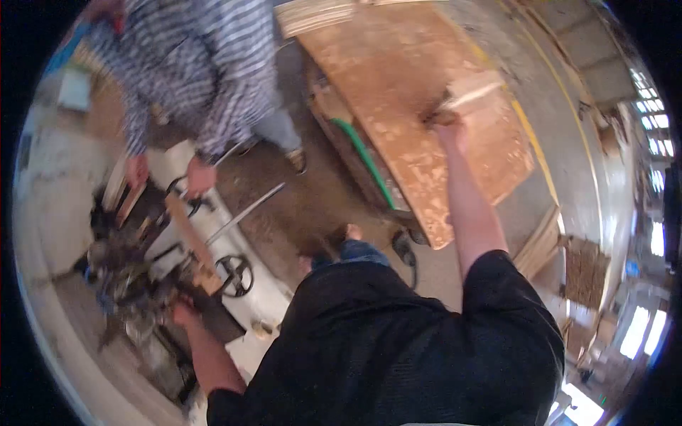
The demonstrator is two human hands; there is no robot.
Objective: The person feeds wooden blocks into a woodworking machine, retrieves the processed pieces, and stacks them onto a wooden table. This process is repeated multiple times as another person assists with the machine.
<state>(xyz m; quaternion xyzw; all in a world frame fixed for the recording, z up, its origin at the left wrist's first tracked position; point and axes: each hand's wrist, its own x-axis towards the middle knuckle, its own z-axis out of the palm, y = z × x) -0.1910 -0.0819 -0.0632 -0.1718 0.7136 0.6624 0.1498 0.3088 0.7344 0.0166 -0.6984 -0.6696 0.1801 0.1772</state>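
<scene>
My right hand (449, 135) reaches far out over a brown wooden table (387, 78), its fingers closed round a small dark object (439, 113) that is too blurred to name. Beside that object a pale strip (476, 94) runs across the tabletop. My left hand (186, 314) is low on the left, right at a dark woodworking machine (135, 284); blur hides its fingers. Close above it lie a long wooden piece (188, 227) and a black handwheel (235, 275) on the machine's white body (245, 312).
A person in a checked shirt (238, 64) stands across the machine, both hands (201, 177) low over it near wood pieces. A metal bar (249, 211) juts out towards the table. Stacked boards (312, 15) lie at the table's far end. Yellow lines (536, 145) mark the floor.
</scene>
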